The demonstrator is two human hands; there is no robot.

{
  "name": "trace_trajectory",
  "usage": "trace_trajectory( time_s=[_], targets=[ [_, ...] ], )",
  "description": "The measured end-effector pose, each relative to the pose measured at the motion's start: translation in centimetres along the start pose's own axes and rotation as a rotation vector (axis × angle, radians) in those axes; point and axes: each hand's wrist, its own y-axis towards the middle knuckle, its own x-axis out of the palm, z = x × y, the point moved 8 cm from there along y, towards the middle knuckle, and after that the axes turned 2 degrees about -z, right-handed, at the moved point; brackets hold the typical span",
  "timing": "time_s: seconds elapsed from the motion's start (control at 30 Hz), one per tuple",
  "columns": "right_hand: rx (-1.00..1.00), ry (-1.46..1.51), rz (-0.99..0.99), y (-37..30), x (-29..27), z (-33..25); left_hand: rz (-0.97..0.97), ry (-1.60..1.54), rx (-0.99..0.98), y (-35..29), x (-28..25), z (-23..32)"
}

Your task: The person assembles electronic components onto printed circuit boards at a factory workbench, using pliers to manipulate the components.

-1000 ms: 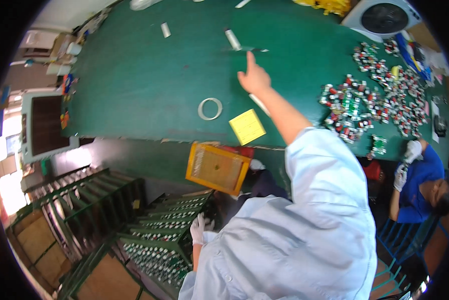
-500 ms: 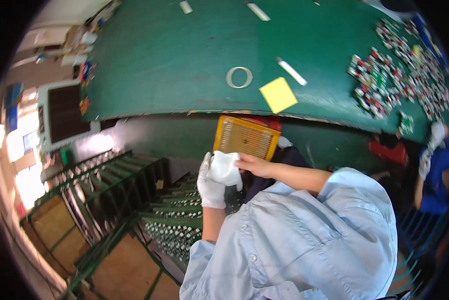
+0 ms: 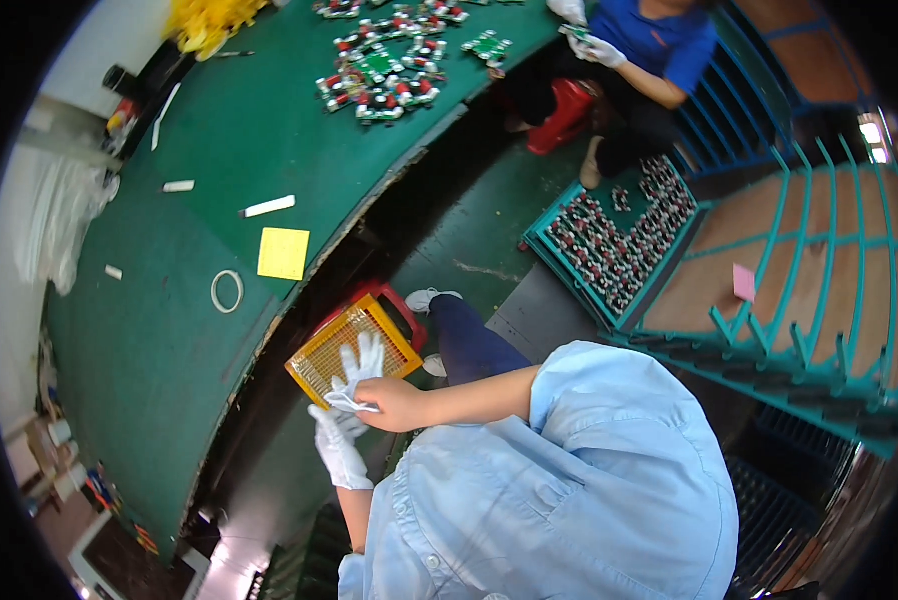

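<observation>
My right hand (image 3: 397,404) is bare, its fingers closed at the cuff of a loose white glove (image 3: 361,366). The fingers of that glove stick out beyond my hand, spread apart. My left hand (image 3: 341,455) wears a white glove and meets the loose glove's cuff from below, its fingers bent and partly hidden there. Just past both hands lies a yellow frame with a grid (image 3: 329,358), on top of a red plastic stool (image 3: 401,312).
A green table (image 3: 159,330) bears a yellow note pad (image 3: 283,254), a white ring (image 3: 227,291), white sticks and piled circuit boards (image 3: 384,68). A co-worker's gloved hands (image 3: 599,48) hold a board. On the right, a teal rack (image 3: 769,370) stands by a tray of boards (image 3: 624,235).
My view has swung to the right, bringing the co-worker and teal rack into sight. The loose glove, bunched between my hands before, now extends with its fingers spread.
</observation>
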Motion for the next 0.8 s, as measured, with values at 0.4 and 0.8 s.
trace_trajectory(
  time_s=[0.4, 0.8],
  targets=[
    [0.0, -0.095, 0.0, -3.6, -0.2, 0.9, -0.162, 0.236, 0.23, -2.8, 3.6, 0.0],
    [-0.011, -0.158, -0.125, -1.5, -4.8, -0.1, -0.013, -0.106, 0.326, -2.3, 6.9, 1.7]
  ],
)
